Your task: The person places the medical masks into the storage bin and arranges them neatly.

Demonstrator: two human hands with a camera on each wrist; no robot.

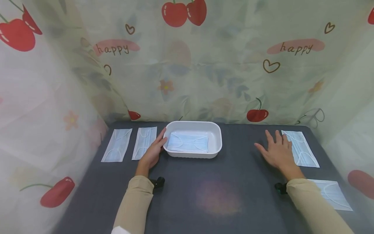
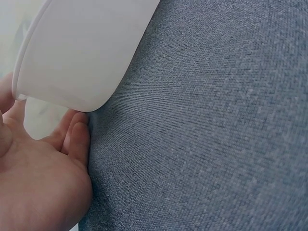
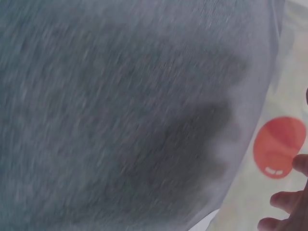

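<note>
Against a curtain [image 1: 204,78] printed with cherries, hearts and the word "happy", a person in beige sleeves works over a dark grey cloth-covered table [image 1: 187,188], a white plastic tray [image 1: 215,143] at the fingers of the left hand [image 1: 151,152]. A pleated, pale blue disposable face mask [image 1: 188,142] lies in the tray, to the right of that hand, its ear loops folded in. The left fingers touch the tray's near end, thumb at the rim; whether they pinch it cannot be told. The right hand [image 1: 279,155], empty, its fingers spread wide, hovers above the table beside an upright-lying mask [image 1: 304,150] just to its right; whether a fingertip meets the mask's edge is unclear. A further mask [image 1: 336,196] lies partly hidden by the right sleeve [image 1: 317,201], and two more, an inner mask [image 1: 143,143] and an outer mask [image 1: 117,146], lie to the left of the left hand. Good handling here would seem to call for light, even contact from the left fingers, enough to steady the tray without tipping it, while the right hand is best brought low and flat, taking so thin a mask by its edge, clear of the ear loops, to spare it creases
</note>
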